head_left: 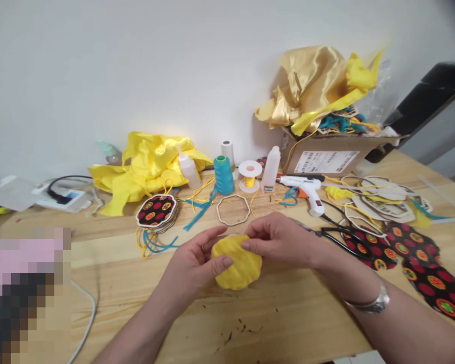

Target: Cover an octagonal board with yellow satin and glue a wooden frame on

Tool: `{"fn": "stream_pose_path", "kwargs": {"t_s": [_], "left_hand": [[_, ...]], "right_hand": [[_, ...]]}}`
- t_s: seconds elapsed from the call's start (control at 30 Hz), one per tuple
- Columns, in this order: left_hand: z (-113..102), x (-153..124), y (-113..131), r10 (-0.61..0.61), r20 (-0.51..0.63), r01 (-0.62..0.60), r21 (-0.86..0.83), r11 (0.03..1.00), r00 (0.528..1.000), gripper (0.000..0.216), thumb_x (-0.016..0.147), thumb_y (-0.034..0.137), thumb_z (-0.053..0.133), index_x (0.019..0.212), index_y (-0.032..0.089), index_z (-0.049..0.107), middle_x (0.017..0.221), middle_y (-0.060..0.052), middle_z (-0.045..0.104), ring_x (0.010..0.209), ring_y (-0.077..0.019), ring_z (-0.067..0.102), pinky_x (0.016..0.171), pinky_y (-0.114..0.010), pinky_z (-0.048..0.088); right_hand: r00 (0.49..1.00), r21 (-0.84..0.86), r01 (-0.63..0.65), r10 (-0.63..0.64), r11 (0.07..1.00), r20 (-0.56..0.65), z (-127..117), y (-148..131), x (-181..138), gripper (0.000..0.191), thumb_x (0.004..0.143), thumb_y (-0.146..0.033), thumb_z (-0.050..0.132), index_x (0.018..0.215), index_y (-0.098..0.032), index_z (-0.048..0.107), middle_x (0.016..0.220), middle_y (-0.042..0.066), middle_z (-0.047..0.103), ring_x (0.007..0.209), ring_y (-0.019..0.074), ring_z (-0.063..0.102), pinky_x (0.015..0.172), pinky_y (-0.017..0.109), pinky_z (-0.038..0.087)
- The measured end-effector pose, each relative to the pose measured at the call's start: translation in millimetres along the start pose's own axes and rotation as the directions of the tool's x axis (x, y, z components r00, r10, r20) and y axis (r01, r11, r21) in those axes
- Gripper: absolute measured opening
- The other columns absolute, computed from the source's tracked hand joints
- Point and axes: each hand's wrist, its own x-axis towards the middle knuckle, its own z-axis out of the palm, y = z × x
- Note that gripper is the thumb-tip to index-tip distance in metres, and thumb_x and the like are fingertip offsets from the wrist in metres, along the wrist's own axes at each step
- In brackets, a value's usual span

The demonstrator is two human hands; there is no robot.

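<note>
A round scalloped piece covered in yellow fabric is held just above the wooden table, in the middle of the view. My left hand grips its left edge, thumb pressed on the front. My right hand pinches its upper right edge with curled fingers; a silver watch sits on that wrist. An empty scalloped wooden frame lies just behind the hands.
Behind lie a stack of patterned scalloped pieces, a teal thread cone, glue bottles, a white glue gun, black scissors, yellow satin and a cardboard box. Patterned fabric cut-outs lie at right.
</note>
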Motion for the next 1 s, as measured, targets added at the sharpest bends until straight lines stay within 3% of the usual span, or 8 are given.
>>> {"fn": "stream_pose_path", "kwargs": {"t_s": [0.17, 0.3, 0.4, 0.6, 0.8, 1.0], "left_hand": [[3.3, -3.8, 4.2, -0.024, 0.001, 0.024, 0.067, 0.997, 1.0, 0.04, 0.068, 0.024, 0.076, 0.106, 0.02, 0.065, 0.097, -0.003, 0.074, 0.089, -0.0189, 0.068, 0.076, -0.026, 0.054], [6.2, -6.6, 7.5, -0.04, 0.042, 0.032, 0.182, 0.983, 0.998, 0.019, 0.075, 0.03, 0.069, 0.091, 0.02, 0.073, 0.084, -0.002, 0.076, 0.073, -0.0149, 0.068, 0.066, -0.022, 0.053], [5.7, -5.9, 7.7, -0.046, 0.02, 0.041, 0.194, 0.98, 0.999, 0.018, 0.077, 0.032, 0.068, 0.089, 0.02, 0.074, 0.079, -0.001, 0.075, 0.068, -0.0133, 0.066, 0.061, -0.02, 0.051], [-0.9, -3.7, 3.3, -0.022, -0.014, 0.023, 0.052, 0.998, 1.0, 0.018, 0.078, 0.03, 0.068, 0.094, 0.023, 0.073, 0.081, 0.0, 0.075, 0.071, -0.0127, 0.066, 0.067, -0.021, 0.052], [-0.8, -2.7, 2.1, 0.006, -0.015, -0.006, 0.004, 1.0, 1.0, 0.018, 0.079, 0.029, 0.068, 0.095, 0.022, 0.073, 0.078, 0.0, 0.075, 0.067, -0.0124, 0.066, 0.066, -0.022, 0.053], [1.6, -5.7, 8.1, 0.003, -0.007, -0.003, 0.012, 1.0, 1.0, 0.019, 0.078, 0.03, 0.068, 0.093, 0.02, 0.073, 0.079, -0.001, 0.075, 0.069, -0.0131, 0.067, 0.066, -0.021, 0.053]], "right_hand": [[0.998, -0.128, 0.048, -0.042, 0.991, 0.051, 0.7, -1.8, -2.7, 0.018, 0.081, -0.024, 0.053, 0.066, -0.014, 0.057, 0.055, -0.006, 0.043, 0.051, 0.0055, 0.036, 0.044, 0.017, 0.027], [0.994, -0.18, 0.079, -0.064, 0.98, 0.088, 0.2, -3.7, -4.3, 0.02, 0.081, -0.026, 0.054, 0.065, -0.015, 0.057, 0.054, -0.006, 0.041, 0.051, 0.0055, 0.034, 0.044, 0.017, 0.025], [0.992, -0.112, 0.089, -0.078, 0.99, 0.1, -0.5, -2.1, -4.2, 0.028, 0.086, -0.033, 0.051, 0.066, -0.014, 0.058, 0.057, -0.005, 0.042, 0.053, 0.0061, 0.036, 0.046, 0.018, 0.027], [0.996, 0.15, 0.065, -0.074, 0.987, 0.057, -2.5, 2.4, -1.3, 0.049, 0.093, -0.048, 0.035, 0.072, -0.013, 0.061, 0.064, 0.001, 0.056, 0.06, 0.0097, 0.05, 0.055, 0.021, 0.038], [0.999, 0.054, 0.0, -0.002, 0.999, 0.049, -0.1, -2.4, -2.3, 0.029, 0.082, -0.04, 0.058, 0.076, -0.012, 0.063, 0.062, -0.002, 0.053, 0.055, 0.0065, 0.042, 0.047, 0.017, 0.031], [0.999, 0.075, -0.018, 0.015, 0.997, 0.045, 2.4, -3.3, -2.9, 0.022, 0.082, -0.03, 0.056, 0.076, -0.011, 0.064, 0.063, -0.002, 0.055, 0.055, 0.0059, 0.042, 0.047, 0.016, 0.032]]}}
